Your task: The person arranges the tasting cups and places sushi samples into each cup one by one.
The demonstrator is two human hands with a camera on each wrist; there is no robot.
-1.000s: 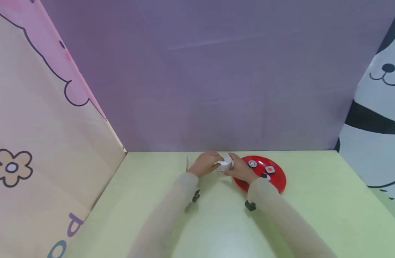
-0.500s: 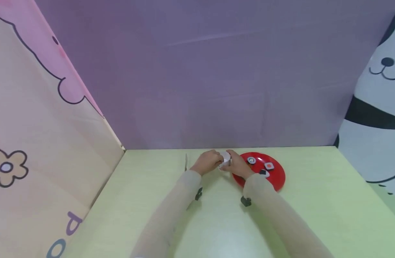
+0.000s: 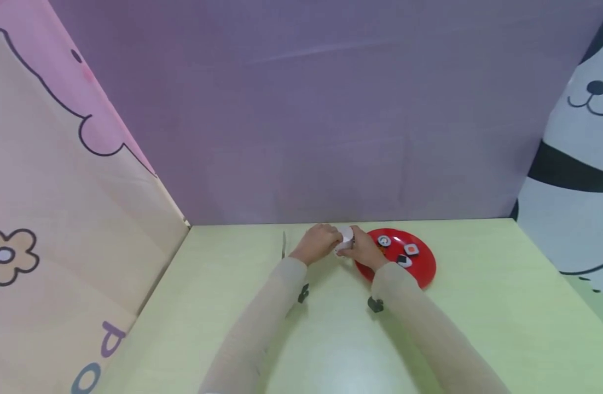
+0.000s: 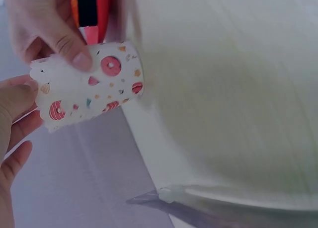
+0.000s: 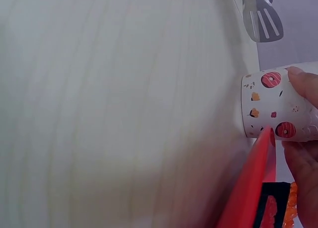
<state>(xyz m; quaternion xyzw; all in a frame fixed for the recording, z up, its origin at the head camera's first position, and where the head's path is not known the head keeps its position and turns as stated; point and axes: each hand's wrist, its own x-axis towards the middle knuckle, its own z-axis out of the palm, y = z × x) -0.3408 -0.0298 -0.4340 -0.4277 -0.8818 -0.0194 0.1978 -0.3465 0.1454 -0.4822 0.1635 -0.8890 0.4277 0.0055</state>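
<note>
A white paper cup [image 3: 345, 239] printed with doughnuts stands at the back of the table, between both hands. My right hand [image 3: 366, 249] grips its side, with the thumb across the printed wall [image 4: 99, 84] in the left wrist view. At the scalloped rim, my left hand [image 3: 317, 244] pinches the edge between thumb and fingers. In the right wrist view the lower part of the cup [image 5: 273, 106] shows, its base close to the tabletop. The inside of the cup is mostly hidden by the fingers.
Right beside the right hand lies a red plate [image 3: 423, 276] with several toy sushi pieces [image 3: 411, 250]. To the left of the hands is a slotted metal spatula [image 5: 262, 22], seen edge-on in the head view. A purple wall [image 3: 301, 137] rises behind the table.
The left fingers, flatter over the cup mouth a second ago, are now curled at its rim. The cup and right hand stay nearly in place, and the head view has tilted slightly down.
</note>
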